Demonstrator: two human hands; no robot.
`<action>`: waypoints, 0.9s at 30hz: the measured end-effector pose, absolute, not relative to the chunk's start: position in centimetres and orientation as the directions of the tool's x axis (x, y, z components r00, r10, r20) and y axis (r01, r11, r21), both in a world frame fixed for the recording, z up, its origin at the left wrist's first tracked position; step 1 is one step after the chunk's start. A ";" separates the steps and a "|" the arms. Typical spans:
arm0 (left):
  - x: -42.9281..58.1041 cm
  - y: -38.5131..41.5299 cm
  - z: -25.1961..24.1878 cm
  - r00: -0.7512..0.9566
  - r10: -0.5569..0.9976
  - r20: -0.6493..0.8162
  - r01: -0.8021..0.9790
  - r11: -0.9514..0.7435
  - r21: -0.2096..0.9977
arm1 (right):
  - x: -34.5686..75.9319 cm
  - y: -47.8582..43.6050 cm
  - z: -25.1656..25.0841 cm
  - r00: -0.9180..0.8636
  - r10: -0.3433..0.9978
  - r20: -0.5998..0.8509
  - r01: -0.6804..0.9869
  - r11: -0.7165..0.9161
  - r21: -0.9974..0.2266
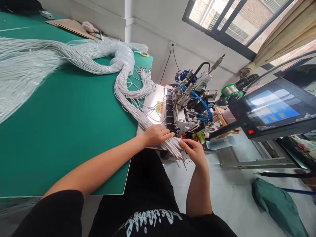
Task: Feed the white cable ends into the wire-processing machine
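Observation:
A thick bundle of thin white cables (pixel 134 112) runs off the green table and over the metal plate, its stripped, partly reddish ends fanning out past the edge. Across the bundle lies my left hand (pixel 156 135), fingers together and bent; their tips reach the black slotted strip (pixel 170 113) of the bench machine (pixel 192 102). What those fingertips pinch is hidden. My right hand (pixel 195 150) is beside the loose ends, thumb and forefinger closed on the end of a white cable (pixel 180 141). Several single cables lead into the strip.
More cables in clear plastic wrap (pixel 29 62) cover the far left of the green table (pixel 74 131). On the right, a control screen (pixel 274 102) hangs on an arm, with a wire spool (pixel 230 90) behind it. A green bag-like cloth (pixel 276 204) lies on the floor.

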State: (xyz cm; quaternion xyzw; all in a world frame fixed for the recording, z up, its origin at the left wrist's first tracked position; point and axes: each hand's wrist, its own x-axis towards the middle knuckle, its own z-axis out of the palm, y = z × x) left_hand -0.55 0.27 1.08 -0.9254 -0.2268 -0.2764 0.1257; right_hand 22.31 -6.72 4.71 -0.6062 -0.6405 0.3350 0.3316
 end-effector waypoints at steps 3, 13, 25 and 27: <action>-0.6 0.1 1.1 0.723 0.361 0.589 0.495 -0.865 -0.077 | 22.6 -5.7 4.7 -0.016 1.000 0.013 0.518 0.019 -0.855; -0.7 0.1 1.2 0.721 0.417 0.554 0.528 -0.848 -0.050 | 21.9 -3.5 1.8 0.208 0.977 0.034 0.114 0.010 -0.993; 0.1 0.4 1.1 0.711 0.509 0.485 0.602 -0.797 -0.046 | 21.4 -3.1 1.1 0.190 0.980 0.050 0.081 0.035 -0.996; 0.1 0.5 1.1 0.708 0.500 0.498 0.604 -0.795 -0.059 | 22.1 -2.8 0.8 0.149 0.989 0.024 0.096 0.009 -0.995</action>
